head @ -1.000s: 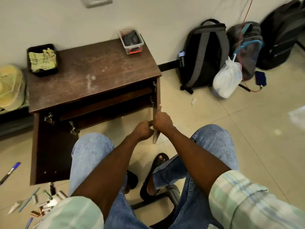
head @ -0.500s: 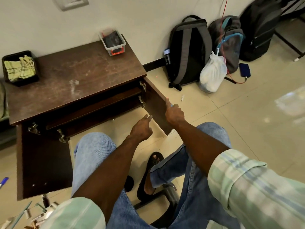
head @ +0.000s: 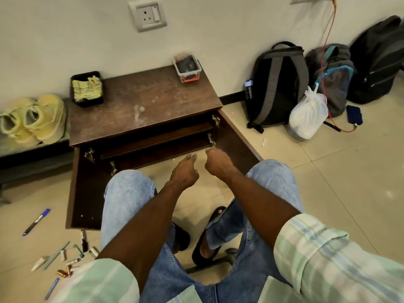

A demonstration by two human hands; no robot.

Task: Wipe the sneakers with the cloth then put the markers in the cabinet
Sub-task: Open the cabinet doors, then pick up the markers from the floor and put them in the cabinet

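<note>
The brown cabinet (head: 144, 106) stands against the wall with both doors swung wide: the left door (head: 87, 193) and the right door (head: 238, 138). My left hand (head: 185, 171) and my right hand (head: 218, 164) hover side by side in front of the open shelf, touching nothing. The left hand's fingers are relaxed; the right hand's are curled. Yellow sneakers (head: 35, 119) sit on a low ledge to the left. The yellow cloth (head: 87, 89) lies in a black tray on the cabinet top. A blue marker (head: 36, 221) and a black marker (head: 84, 239) lie on the floor at the left.
A clear plastic box (head: 187, 67) stands at the cabinet's back right corner. Backpacks (head: 277, 84) and a white bag (head: 308, 114) line the wall on the right. Several small scraps and pens (head: 63, 259) litter the floor by my left knee. My knees flank the opening.
My right hand pushed the right door fully open and let it go. Both hands have drawn together in front of the shelf. The camera turned left, bringing the sneakers into view.
</note>
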